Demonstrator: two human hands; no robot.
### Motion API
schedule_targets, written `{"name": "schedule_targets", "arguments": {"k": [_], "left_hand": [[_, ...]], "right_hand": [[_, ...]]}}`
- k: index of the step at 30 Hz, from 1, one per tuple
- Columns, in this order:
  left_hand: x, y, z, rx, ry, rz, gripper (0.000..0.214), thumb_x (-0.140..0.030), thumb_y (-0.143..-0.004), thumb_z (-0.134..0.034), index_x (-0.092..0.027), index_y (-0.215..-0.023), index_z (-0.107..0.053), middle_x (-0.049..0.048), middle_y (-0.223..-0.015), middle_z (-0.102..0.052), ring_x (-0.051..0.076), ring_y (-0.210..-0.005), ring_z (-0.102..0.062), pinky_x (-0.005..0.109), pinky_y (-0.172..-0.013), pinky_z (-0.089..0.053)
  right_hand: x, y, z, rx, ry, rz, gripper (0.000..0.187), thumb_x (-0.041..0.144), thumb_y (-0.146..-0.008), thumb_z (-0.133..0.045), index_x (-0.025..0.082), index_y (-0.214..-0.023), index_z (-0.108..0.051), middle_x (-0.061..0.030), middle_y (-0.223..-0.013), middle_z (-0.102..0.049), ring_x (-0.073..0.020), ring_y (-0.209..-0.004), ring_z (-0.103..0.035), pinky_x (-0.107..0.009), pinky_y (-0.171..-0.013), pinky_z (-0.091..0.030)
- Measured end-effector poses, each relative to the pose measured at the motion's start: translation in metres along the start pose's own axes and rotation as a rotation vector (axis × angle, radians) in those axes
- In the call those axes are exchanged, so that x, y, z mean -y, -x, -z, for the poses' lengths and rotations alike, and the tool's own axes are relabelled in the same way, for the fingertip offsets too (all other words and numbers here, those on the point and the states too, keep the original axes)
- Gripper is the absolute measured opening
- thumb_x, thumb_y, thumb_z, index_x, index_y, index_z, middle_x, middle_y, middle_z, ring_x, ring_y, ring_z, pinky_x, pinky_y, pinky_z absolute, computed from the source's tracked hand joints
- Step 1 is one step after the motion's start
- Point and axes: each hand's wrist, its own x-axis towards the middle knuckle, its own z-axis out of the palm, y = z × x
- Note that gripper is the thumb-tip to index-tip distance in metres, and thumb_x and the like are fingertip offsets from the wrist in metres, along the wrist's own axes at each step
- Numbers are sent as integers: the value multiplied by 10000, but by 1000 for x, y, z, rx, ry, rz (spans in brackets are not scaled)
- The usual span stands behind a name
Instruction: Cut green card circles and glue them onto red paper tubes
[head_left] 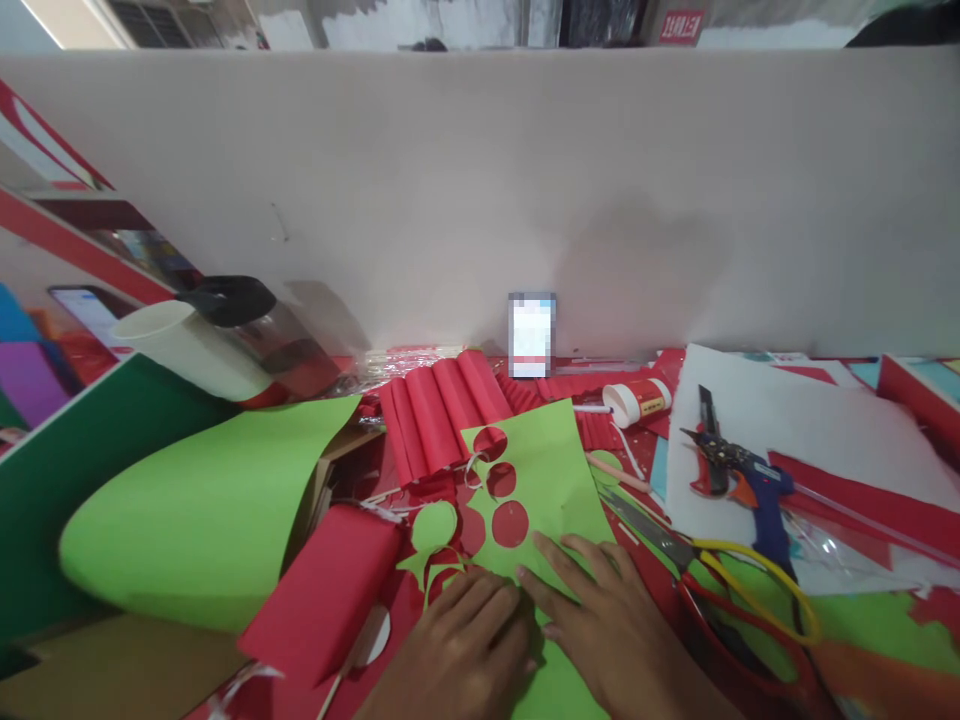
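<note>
Lime-green paper sheet: near centre, beneath both hands.
Left hand: fingers curled at the sheet's left edge; cannot tell if they pinch anything.
Right hand: fingers spread on the sheet, gripping nothing.
Round holes: three cut through; the sheet's far right remains uncut.

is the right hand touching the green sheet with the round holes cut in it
Touching: the head view shows the right hand spread palm down on the green sheet, with no gap showing between.
</note>
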Motion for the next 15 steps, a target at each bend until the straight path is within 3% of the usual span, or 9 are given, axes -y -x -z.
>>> {"name": "schedule_targets", "arguments": {"k": [8, 15], "left_hand": [[1, -1, 1, 25, 53, 13, 193, -287, -1002, -543, -246, -1173, -623, -1, -1022, -708, 195, -935, -671, 348, -887, -502], [2, 0, -5, -90, -10, 7, 243, -266, -1037, -427, -276, -1133, -650, -15, -1088, -735, 183, -974, -692, 326, -904, -503]], "right_hand": [[1, 1, 4, 103, -62, -30, 429, 491, -998, -564, 366, -1407, -528, 5, -1488, -566, -302, -1223, -531, -468, -938, -398], [-1, -2, 14, 123, -84, -17, 394, 435, -1032, -515, 328, -1411, -522, 23, -1501, -555, -279, -1251, -518, -442, -978, -419]]}}
